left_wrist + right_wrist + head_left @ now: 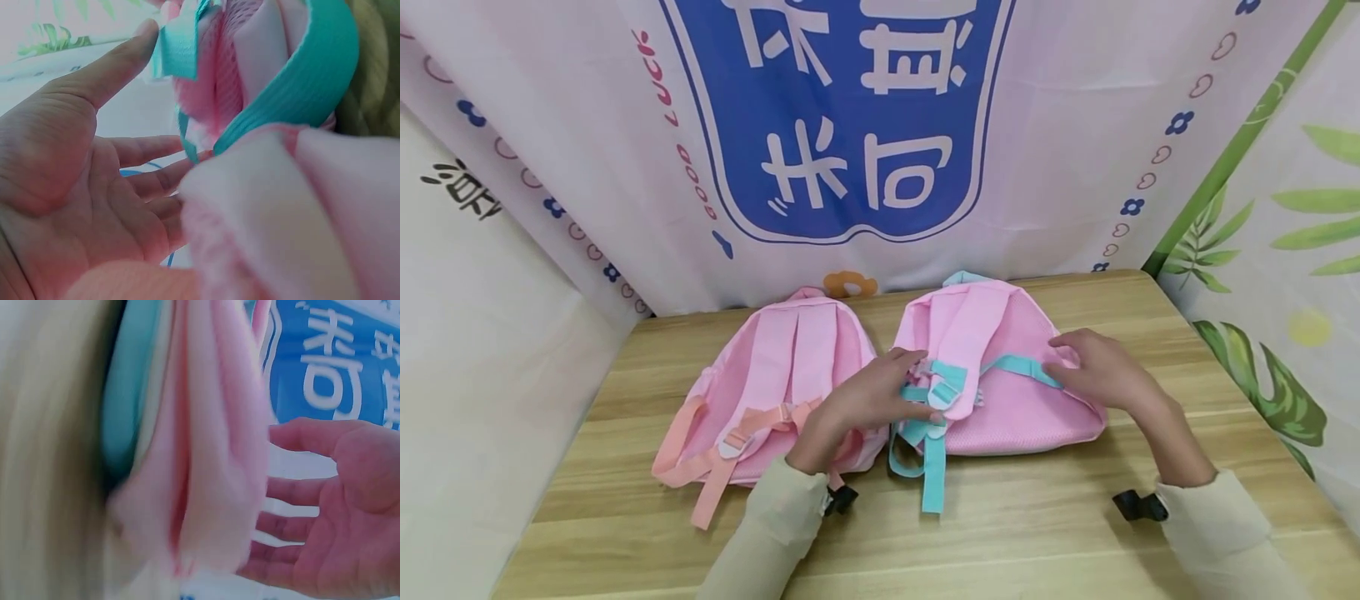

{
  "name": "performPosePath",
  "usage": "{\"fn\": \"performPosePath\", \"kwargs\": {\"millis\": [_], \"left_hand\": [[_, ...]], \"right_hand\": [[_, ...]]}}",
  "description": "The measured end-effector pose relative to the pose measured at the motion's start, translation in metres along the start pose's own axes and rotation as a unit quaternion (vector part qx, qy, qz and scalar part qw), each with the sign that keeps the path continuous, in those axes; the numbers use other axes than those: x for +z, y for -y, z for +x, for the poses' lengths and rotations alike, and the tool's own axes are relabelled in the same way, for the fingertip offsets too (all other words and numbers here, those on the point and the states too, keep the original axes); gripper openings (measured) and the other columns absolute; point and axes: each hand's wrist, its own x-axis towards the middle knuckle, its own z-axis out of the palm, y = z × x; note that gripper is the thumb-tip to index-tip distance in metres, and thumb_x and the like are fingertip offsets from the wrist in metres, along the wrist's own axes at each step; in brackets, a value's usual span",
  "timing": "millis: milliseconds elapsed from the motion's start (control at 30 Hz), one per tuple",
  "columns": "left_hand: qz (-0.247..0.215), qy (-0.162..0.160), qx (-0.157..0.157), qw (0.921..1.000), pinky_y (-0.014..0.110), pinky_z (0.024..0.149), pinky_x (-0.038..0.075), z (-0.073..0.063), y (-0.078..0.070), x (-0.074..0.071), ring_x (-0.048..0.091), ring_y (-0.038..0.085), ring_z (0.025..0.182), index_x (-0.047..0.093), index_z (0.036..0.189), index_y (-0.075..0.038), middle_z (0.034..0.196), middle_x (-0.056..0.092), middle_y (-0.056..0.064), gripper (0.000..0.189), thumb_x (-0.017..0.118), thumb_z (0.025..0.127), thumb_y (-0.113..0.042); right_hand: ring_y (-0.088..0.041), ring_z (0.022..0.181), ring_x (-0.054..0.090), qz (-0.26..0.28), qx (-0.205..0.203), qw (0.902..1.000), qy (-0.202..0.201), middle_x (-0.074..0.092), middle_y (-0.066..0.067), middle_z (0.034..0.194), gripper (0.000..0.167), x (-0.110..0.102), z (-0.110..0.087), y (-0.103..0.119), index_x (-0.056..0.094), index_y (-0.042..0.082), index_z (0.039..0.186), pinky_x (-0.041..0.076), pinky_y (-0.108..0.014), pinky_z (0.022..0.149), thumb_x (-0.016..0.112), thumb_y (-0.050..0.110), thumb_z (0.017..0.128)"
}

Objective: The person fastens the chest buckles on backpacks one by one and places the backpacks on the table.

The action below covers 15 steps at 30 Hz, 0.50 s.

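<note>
A pink backpack with teal straps (1026,412) lies on the table, its mesh back and shoulder straps facing up. My left hand (868,392) is at its left side, thumb and fingers spread around the teal webbing (949,382) and buckle; in the left wrist view the palm (75,194) is open, the thumb tip close to the webbing. My right hand (1101,371) touches the bag's right edge with extended fingers, and the right wrist view shows them against the bag's pink side (219,456). Whether the left fingertips press the fabric is partly hidden.
Left of it lies a second pink backpack (775,358) with peach straps, partly behind my left forearm. Both bags lie on a wooden table (985,550). A printed curtain (1037,167) hangs behind the table's far edge, and a leaf-patterned cloth (1285,275) hangs at the right.
</note>
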Motion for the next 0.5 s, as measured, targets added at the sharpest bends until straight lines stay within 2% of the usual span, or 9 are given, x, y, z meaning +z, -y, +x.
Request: {"fn": "performPosePath", "kwargs": {"millis": [167,333,500], "left_hand": [[-0.008,-0.017,0.003,0.9998,0.050,0.116,0.052,-0.005,0.003,-0.007,0.060,0.032,0.139,0.045,0.163,-0.008,0.156,0.058,0.017,0.089,0.089,0.090,-0.035],[0.004,-0.035,0.017,0.9993,0.047,0.110,0.056,-0.007,0.005,-0.013,0.066,0.032,0.131,0.052,0.157,-0.005,0.144,0.067,0.017,0.078,0.087,0.092,-0.028],[0.020,-0.038,0.018,0.9989,0.045,0.107,0.058,-0.004,0.007,-0.015,0.070,0.029,0.124,0.058,0.152,-0.005,0.138,0.072,0.014,0.071,0.087,0.092,-0.028]], "right_hand": [[-0.049,0.132,0.062,0.031,-0.040,0.9987,-0.006,0.068,-0.028,0.139,0.048,0.014,0.010,0.032,0.065,-0.006,0.140,0.052,-0.065,0.109,0.070,0.024,0.103],[-0.038,0.119,0.070,0.067,-0.107,0.9915,-0.030,0.074,-0.020,0.128,0.038,0.030,0.023,0.056,0.070,-0.003,0.133,0.058,-0.056,0.104,0.072,0.017,0.100],[-0.030,0.109,0.070,0.062,-0.142,0.9869,-0.046,0.076,-0.015,0.120,0.040,0.043,0.034,0.079,0.074,0.000,0.128,0.059,-0.052,0.098,0.080,0.021,0.096]]}}
